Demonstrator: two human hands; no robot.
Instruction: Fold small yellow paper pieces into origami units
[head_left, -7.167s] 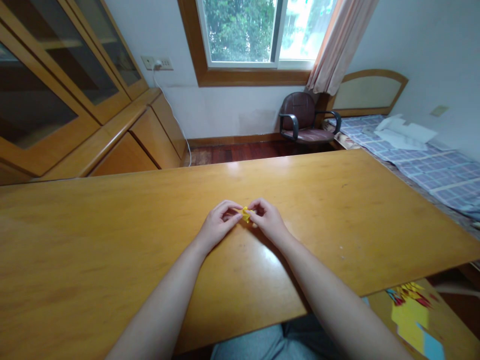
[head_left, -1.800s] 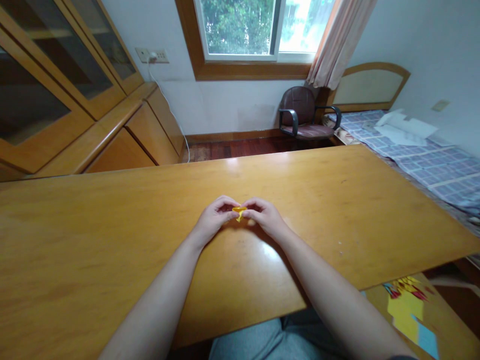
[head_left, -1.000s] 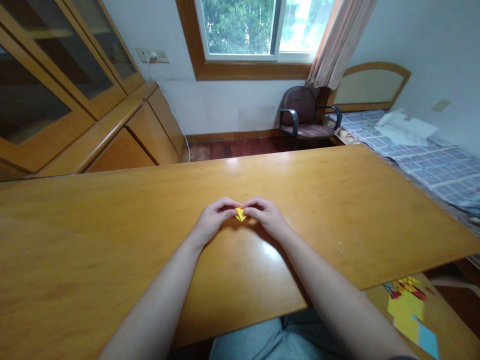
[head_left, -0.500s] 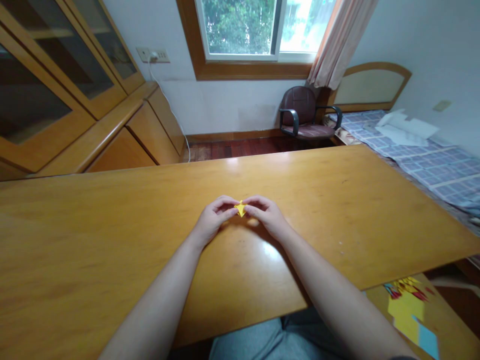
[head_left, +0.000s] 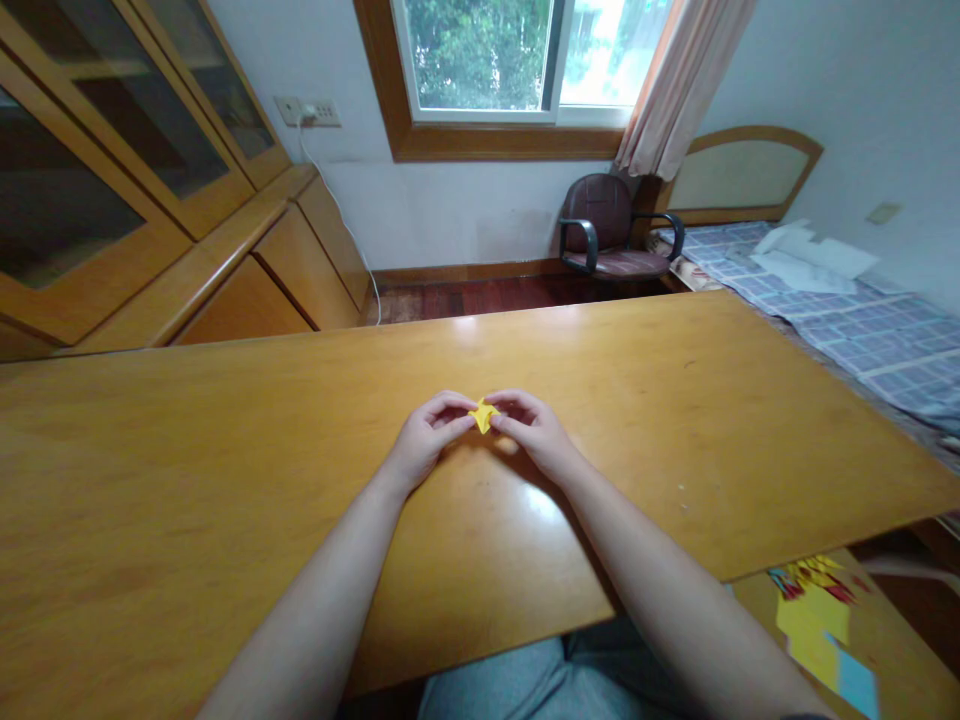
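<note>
Yellow folded paper, a downward wedge a second ago, now flares into star-like points, its folds apparently spreading! Left hand and right hand pinch opposite sides over the wooden tabletop.

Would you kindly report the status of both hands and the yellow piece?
Left hand, right hand: pinching yellow folded piece from opposite sides. Piece over wooden table. Yellow sheet at lower right, out of the way.
</note>
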